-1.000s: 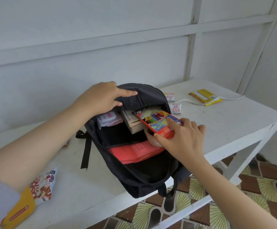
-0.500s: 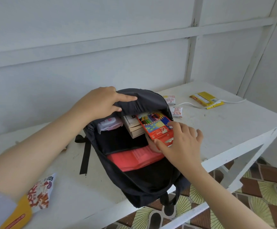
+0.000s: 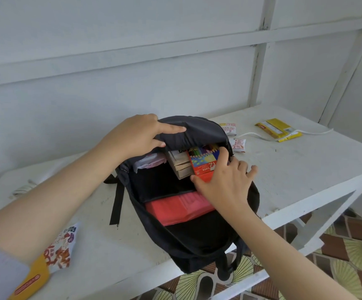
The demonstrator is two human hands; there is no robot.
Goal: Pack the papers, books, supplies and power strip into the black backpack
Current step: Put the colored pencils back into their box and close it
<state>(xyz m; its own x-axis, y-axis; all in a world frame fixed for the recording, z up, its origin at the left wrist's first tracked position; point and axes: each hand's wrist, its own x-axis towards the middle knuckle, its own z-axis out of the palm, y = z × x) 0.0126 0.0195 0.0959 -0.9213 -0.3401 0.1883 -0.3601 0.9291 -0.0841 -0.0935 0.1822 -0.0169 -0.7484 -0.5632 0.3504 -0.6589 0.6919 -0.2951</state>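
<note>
The black backpack (image 3: 197,241) lies open on the white table (image 3: 294,169). My left hand (image 3: 136,135) grips its top flap and holds it up. My right hand (image 3: 225,180) holds a red coloured-pencil box (image 3: 201,161), most of it inside the opening, beside a stack of books (image 3: 181,164). A pink-white packet (image 3: 148,162) sits at the opening's left. A red folder (image 3: 177,207) rests in a front pocket. A white cable (image 3: 251,135), perhaps the power strip's, lies at the back right.
A yellow package (image 3: 277,129) and two small red-white sachets (image 3: 237,145) lie at the table's back right. A colourful packet (image 3: 61,247) with a yellow item sits at the front left. The table's front edge runs under the backpack; patterned floor tiles lie below.
My right hand has pushed the pencil box deeper into the backpack, under the flap. My left hand has kept hold of the flap.
</note>
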